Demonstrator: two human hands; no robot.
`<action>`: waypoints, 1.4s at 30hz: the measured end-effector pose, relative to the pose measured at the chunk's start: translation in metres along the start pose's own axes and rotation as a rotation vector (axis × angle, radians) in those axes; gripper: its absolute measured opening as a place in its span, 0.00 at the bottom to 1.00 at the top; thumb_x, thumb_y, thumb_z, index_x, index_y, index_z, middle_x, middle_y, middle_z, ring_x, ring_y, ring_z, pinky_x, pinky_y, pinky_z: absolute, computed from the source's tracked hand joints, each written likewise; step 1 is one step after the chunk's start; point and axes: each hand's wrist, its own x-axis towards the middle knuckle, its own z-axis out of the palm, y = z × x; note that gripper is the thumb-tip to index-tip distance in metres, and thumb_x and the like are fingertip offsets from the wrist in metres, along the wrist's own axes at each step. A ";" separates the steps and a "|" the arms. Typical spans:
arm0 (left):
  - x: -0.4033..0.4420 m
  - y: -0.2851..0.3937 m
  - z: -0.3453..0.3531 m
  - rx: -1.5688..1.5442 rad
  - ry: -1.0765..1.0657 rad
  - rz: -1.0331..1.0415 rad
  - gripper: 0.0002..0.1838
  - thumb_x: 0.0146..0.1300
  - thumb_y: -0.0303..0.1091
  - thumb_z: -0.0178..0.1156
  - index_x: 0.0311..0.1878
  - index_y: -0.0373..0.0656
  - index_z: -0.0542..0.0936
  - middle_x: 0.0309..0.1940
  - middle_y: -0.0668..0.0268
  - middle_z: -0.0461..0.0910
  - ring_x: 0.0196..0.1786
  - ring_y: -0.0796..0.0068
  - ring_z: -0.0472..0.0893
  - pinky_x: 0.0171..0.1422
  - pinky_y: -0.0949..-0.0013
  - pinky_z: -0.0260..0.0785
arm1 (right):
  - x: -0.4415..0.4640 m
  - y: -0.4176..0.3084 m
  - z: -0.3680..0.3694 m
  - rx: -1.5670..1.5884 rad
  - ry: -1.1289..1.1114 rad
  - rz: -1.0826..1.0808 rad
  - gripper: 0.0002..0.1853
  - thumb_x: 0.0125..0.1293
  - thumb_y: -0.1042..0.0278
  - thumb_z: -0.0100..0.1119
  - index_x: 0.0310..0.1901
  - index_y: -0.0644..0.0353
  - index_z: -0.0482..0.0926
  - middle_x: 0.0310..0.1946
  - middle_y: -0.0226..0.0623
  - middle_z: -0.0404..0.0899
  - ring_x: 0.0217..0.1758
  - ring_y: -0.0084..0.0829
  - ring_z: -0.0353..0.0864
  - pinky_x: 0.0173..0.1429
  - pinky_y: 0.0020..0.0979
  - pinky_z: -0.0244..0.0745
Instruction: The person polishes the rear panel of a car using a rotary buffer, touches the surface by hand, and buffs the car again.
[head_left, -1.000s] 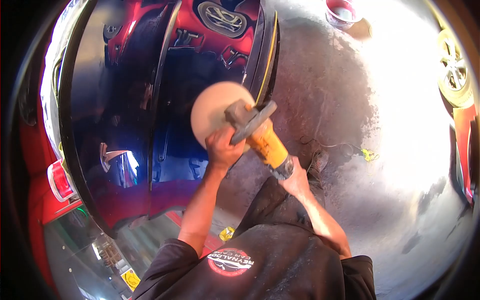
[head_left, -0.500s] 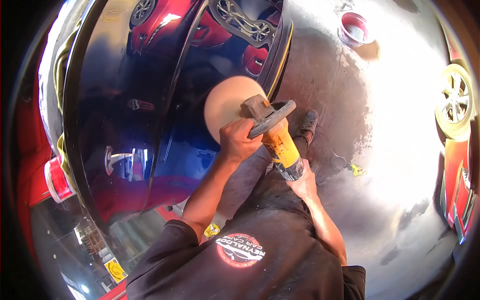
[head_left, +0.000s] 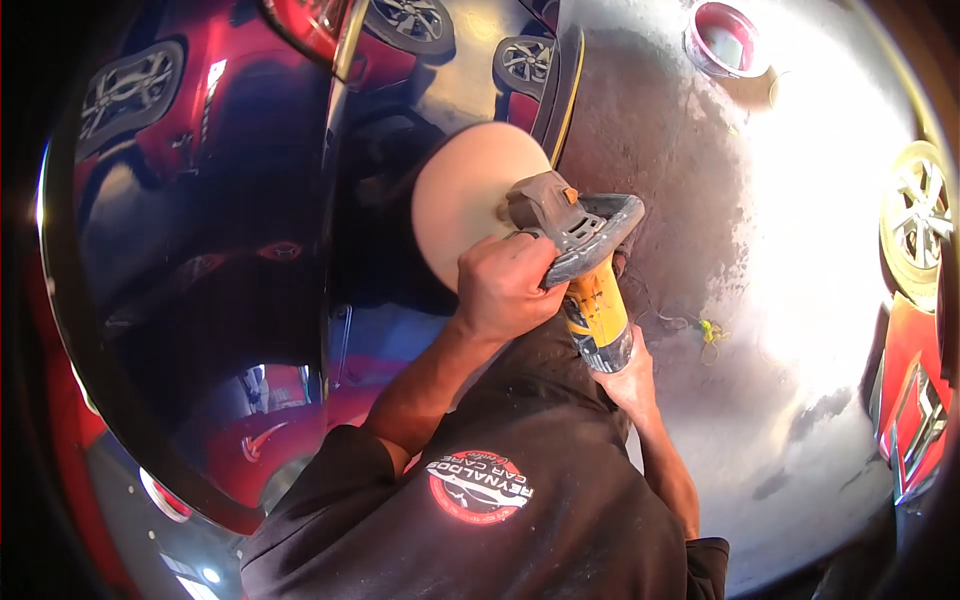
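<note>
Both my hands hold a yellow and black polisher [head_left: 598, 300] against or close to the side of a dark blue car [head_left: 230, 210]. My left hand [head_left: 508, 285] is closed round the loop handle [head_left: 600, 250] near the polisher's head. Round the rear end of its body, my right hand [head_left: 630, 372] is wrapped, with some fingers hidden. The round, cream-coloured pad [head_left: 465, 200] faces the glossy panel; its smooth look does not show whether it spins. I cannot tell whether the whole pad face touches the paint.
A pink bucket [head_left: 697, 42] stands on the grey floor [head_left: 670, 170] at the upper right. A yellow-green object [head_left: 711, 331] lies near a thin cord on the floor. Along the right edge are a car wheel [head_left: 914, 225] and red bodywork [head_left: 912, 390]. The blue panel mirrors red cars.
The polisher and both hands have shifted right in the view, with the pad slightly higher. My viewpoint along the car has changed, and the reflections have moved. Both hands keep their grip.
</note>
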 end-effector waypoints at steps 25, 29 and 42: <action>0.034 0.006 -0.005 0.110 -0.017 0.066 0.14 0.46 0.27 0.75 0.26 0.45 0.75 0.21 0.61 0.73 0.23 0.55 0.76 0.30 0.56 0.67 | 0.034 -0.011 0.003 0.050 -0.002 -0.152 0.41 0.48 0.73 0.78 0.67 0.61 0.70 0.51 0.52 0.88 0.59 0.48 0.89 0.63 0.41 0.80; 0.055 0.002 -0.007 0.138 0.062 0.138 0.15 0.45 0.30 0.75 0.27 0.47 0.74 0.21 0.64 0.71 0.23 0.57 0.76 0.29 0.57 0.66 | 0.053 -0.030 -0.003 0.048 0.023 -0.197 0.41 0.49 0.73 0.78 0.66 0.62 0.70 0.52 0.54 0.87 0.61 0.48 0.88 0.65 0.41 0.80; 0.000 0.028 -0.013 0.122 -0.122 0.020 0.13 0.45 0.28 0.75 0.25 0.48 0.76 0.19 0.68 0.70 0.21 0.66 0.75 0.28 0.62 0.63 | 0.027 0.009 -0.012 0.034 -0.130 -0.090 0.41 0.50 0.67 0.81 0.66 0.62 0.71 0.52 0.51 0.88 0.60 0.43 0.89 0.64 0.40 0.80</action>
